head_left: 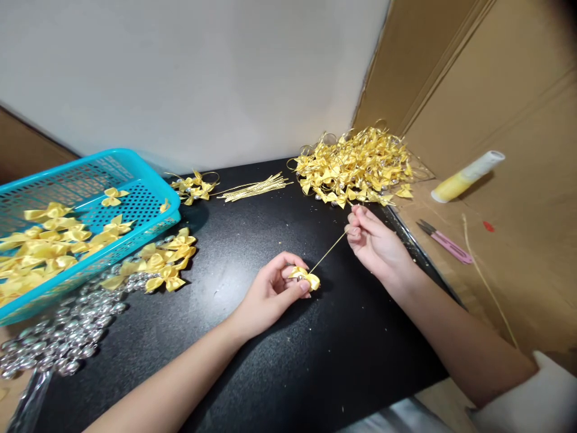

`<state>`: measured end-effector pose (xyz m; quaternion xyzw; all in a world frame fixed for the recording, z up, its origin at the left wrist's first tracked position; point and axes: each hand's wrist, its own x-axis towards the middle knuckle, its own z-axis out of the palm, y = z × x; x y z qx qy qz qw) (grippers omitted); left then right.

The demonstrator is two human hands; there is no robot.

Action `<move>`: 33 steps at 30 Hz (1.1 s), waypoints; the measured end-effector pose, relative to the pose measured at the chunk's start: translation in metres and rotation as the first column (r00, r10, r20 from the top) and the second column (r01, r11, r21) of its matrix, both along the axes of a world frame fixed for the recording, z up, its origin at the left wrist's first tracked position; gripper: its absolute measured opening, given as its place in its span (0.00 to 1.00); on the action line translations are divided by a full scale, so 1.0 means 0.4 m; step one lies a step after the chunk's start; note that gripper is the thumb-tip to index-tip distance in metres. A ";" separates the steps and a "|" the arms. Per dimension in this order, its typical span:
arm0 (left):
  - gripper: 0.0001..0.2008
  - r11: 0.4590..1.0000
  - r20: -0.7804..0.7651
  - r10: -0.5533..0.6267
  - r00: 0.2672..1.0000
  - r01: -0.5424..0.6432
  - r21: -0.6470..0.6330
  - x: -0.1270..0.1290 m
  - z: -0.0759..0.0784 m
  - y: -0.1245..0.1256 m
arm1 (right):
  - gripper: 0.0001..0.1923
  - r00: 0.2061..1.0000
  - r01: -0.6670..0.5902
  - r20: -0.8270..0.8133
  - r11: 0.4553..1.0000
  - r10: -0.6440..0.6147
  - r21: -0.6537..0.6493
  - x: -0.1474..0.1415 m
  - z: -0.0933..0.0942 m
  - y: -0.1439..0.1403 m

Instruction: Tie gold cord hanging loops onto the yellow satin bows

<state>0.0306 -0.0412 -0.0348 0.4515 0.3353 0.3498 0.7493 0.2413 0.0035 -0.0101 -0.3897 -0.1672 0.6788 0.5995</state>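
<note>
Pinching a small yellow satin bow (307, 278) mid-counter, the left hand (270, 294) should hold steady while the right hand (376, 243) grip keeps the thin gold cord (328, 252) taut.

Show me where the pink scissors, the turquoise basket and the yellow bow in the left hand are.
pink scissors (446, 242), head view, on the pink handle.
turquoise basket (139, 204), head view, on its bare perforated floor.
yellow bow (310, 279), head view, on the ribbon loop.

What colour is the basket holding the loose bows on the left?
Turquoise blue, a perforated plastic basket; the bows in it are yellow. The head view shows it.
</note>
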 end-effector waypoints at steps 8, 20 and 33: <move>0.14 0.998 -0.044 0.058 0.997 -0.059 -0.038 0.002 -0.005 -0.005 | 0.08 1.000 -0.020 -0.018 1.000 0.021 0.018 0.002 0.004 0.001; 0.14 0.993 -0.027 0.102 0.994 -0.104 -0.057 0.003 -0.003 -0.003 | 0.06 0.997 -0.076 0.002 0.996 0.076 0.045 -0.011 -0.007 -0.010; 0.15 0.953 -0.091 0.302 0.949 -0.302 0.014 0.021 -0.001 -0.012 | 0.09 0.839 -0.120 0.530 0.912 -0.119 0.393 -0.022 -0.006 -0.055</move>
